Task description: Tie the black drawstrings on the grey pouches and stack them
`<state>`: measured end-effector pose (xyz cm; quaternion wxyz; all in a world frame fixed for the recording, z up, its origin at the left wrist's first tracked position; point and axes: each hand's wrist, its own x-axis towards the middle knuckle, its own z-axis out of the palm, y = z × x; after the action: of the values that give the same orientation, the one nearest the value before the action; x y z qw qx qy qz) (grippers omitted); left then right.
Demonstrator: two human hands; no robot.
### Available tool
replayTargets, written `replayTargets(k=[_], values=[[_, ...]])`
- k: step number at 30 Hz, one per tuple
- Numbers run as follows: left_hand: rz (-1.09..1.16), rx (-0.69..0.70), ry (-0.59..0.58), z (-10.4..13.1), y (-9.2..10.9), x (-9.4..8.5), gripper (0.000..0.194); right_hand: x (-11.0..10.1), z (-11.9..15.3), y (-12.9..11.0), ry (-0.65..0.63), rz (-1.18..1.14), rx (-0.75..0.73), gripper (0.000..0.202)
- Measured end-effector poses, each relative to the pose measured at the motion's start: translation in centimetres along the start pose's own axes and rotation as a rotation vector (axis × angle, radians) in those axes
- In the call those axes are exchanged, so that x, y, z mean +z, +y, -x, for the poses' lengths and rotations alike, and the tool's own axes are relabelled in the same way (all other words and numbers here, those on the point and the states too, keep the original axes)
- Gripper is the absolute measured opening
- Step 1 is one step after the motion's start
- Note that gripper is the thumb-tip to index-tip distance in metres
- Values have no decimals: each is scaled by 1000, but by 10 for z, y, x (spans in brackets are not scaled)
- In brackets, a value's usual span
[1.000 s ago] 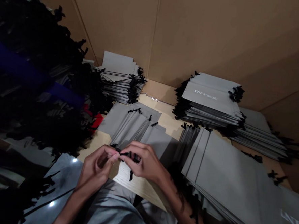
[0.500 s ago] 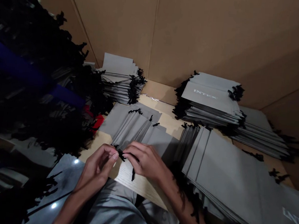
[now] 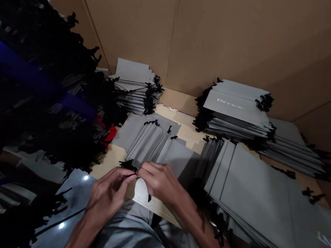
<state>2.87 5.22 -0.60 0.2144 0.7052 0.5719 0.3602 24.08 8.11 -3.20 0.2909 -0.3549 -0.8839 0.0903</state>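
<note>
My left hand (image 3: 112,186) pinches a thin black cord (image 3: 131,174) between thumb and fingertips, low over the wooden table. Fingertips touching it, my right hand (image 3: 159,179) is closed on the same cord from the other side. A short black end (image 3: 149,198) hangs below the right hand. Just beyond my hands lies a fanned row of grey fabric pouches (image 3: 146,141) with black cord knots at their far and near ends. Flat grey pouches (image 3: 177,156) lie to its right. The exact loop or knot between my fingers is hidden.
Stacked grey pouches (image 3: 130,95) stand at the back left, and an INTEX-printed stack (image 3: 233,109) at the back right. More large pouches (image 3: 257,189) lean at the right. A dark corded heap (image 3: 45,71) with a blue strap fills the left. Cardboard (image 3: 229,42) walls the back.
My hands have drawn together, the left moving slightly right, with fingertips now meeting at the cord. The whole view has shifted a little.
</note>
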Motion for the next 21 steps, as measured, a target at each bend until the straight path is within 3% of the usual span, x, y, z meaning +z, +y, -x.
replayTargets(k=[5,8,11,14,18,21], values=[[257,-318,-79,14,-10,8,24,5,3,-1,-49,19,-54,18],[324,-414,-129,21,-12,4,33,-1,4,0,-56,23,-75,13],[298,-387,-152,17,-12,-8,40,-14,2,0,-35,-28,-52,8],[169,-296,-41,6,-12,-13,36,-23,-1,2,-15,-142,19,11],[-65,-98,66,-5,-14,-1,22,-18,-3,8,6,-291,68,10],[-126,-32,95,-8,-16,8,16,-9,-5,10,41,-360,124,10]])
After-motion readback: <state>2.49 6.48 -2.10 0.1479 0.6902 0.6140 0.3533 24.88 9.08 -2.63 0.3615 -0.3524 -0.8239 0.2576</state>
